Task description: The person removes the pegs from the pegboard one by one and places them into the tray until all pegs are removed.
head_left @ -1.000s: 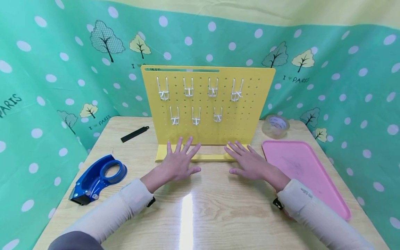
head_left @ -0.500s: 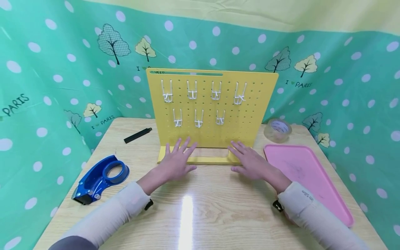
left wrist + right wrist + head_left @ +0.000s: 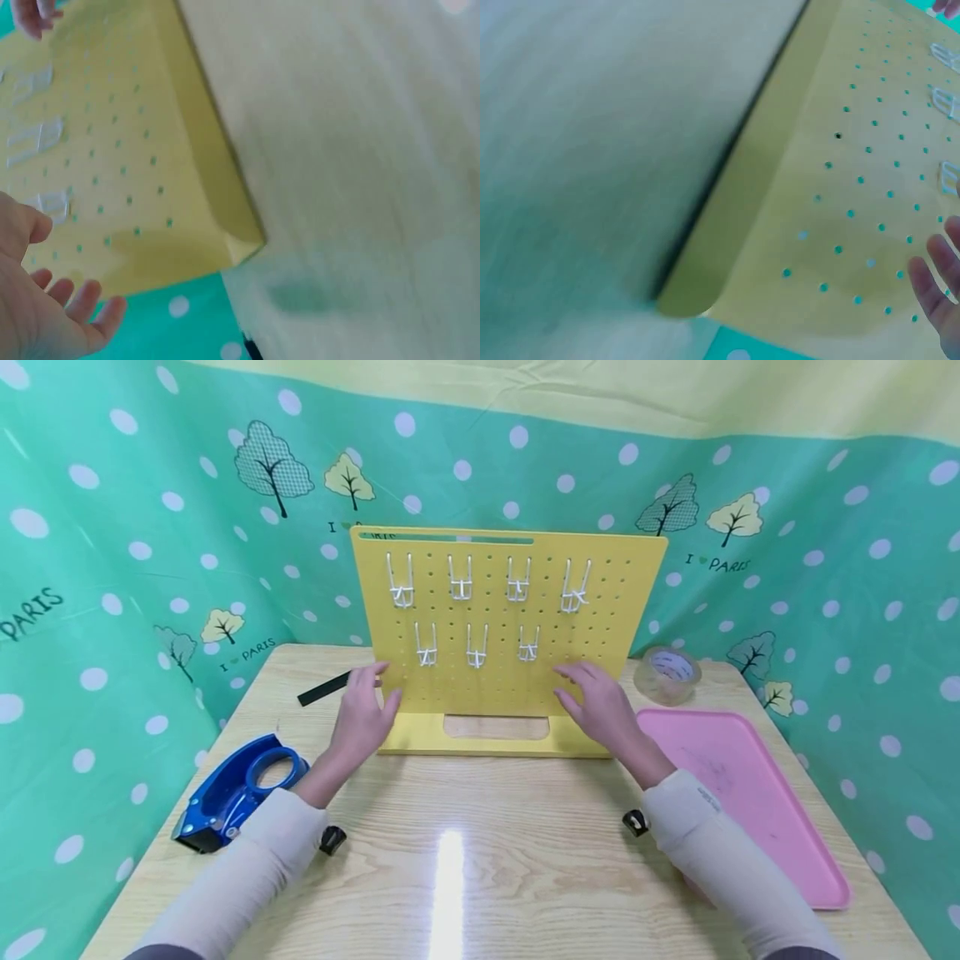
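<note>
A yellow pegboard (image 3: 487, 692) stands upright on its flat foot in the head view, with several white wire hooks (image 3: 401, 585) hung on it in two rows. My left hand (image 3: 358, 714) is at the board's lower left edge, fingers loosely bent and overlapping that edge. At the lower right part of the board is my right hand (image 3: 602, 710), thumb apart from its relaxed fingers. Neither hand holds anything. In the left wrist view the left hand (image 3: 45, 315) has spread fingers beside the board; the right wrist view shows the right fingers (image 3: 930, 292) before its holes.
A blue tape dispenser (image 3: 232, 793) lies at left on the wooden table (image 3: 495, 860), a black flat strip (image 3: 324, 687) behind it. At right are a pink tray (image 3: 750, 802) and a roll of clear tape (image 3: 667, 675). A green dotted curtain (image 3: 517, 460) surrounds the table.
Both hands have lifted from their flat, spread pose low at the board's foot. The left has moved left and up to the board's edge; the right has risen, fingers now more bent.
</note>
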### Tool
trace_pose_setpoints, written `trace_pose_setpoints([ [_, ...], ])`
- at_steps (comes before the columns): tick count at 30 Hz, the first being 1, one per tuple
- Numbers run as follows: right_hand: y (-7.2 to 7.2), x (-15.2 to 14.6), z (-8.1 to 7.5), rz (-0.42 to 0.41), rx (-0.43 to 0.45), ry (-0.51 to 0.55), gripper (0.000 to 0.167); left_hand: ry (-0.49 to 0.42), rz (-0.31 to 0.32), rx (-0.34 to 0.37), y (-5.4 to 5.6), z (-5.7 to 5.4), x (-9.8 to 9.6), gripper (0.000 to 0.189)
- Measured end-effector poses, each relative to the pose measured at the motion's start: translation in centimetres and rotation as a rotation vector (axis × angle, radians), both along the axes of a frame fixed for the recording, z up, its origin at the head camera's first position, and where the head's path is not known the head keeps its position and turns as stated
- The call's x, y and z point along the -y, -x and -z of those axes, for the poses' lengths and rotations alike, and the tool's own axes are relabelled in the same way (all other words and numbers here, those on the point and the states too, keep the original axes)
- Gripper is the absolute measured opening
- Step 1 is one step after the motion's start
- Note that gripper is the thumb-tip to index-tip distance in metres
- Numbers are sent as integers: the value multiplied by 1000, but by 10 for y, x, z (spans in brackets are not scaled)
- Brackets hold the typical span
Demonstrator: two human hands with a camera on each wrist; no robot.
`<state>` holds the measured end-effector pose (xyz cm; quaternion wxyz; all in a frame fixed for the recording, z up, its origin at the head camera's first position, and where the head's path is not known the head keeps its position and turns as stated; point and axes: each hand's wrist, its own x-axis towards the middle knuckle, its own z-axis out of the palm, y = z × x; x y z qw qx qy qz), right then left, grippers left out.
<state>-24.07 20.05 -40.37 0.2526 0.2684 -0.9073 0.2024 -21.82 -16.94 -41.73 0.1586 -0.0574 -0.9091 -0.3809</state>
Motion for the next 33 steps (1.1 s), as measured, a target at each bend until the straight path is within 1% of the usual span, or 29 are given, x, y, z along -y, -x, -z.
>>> trace_pose_setpoints([
  [2,7,7,-3,13,-37,46,32,-95,-55,-1,8,-4,5,54],
  [4,13,13,-5,27,-62,87,30,-178,-97,-7,16,-9,9,54],
  [7,20,23,-8,48,-85,139,28,-287,-134,-29,29,-16,11,53],
  [12,30,35,-8,50,-118,204,23,-367,-154,-33,46,-28,13,51],
  [15,33,41,-8,56,-129,211,20,-415,-157,-36,53,-34,12,49],
  [19,36,45,-5,78,-123,211,18,-457,-140,-40,61,-36,9,46],
  [23,38,49,-2,101,-141,209,15,-461,-138,-29,66,-37,5,42],
  [25,40,51,-2,107,-164,204,13,-447,-155,-32,67,-38,4,40],
  [29,44,54,-2,115,-201,196,11,-421,-181,-61,67,-39,5,38],
  [33,45,57,-4,129,-215,198,9,-417,-170,-69,68,-39,8,37],
])
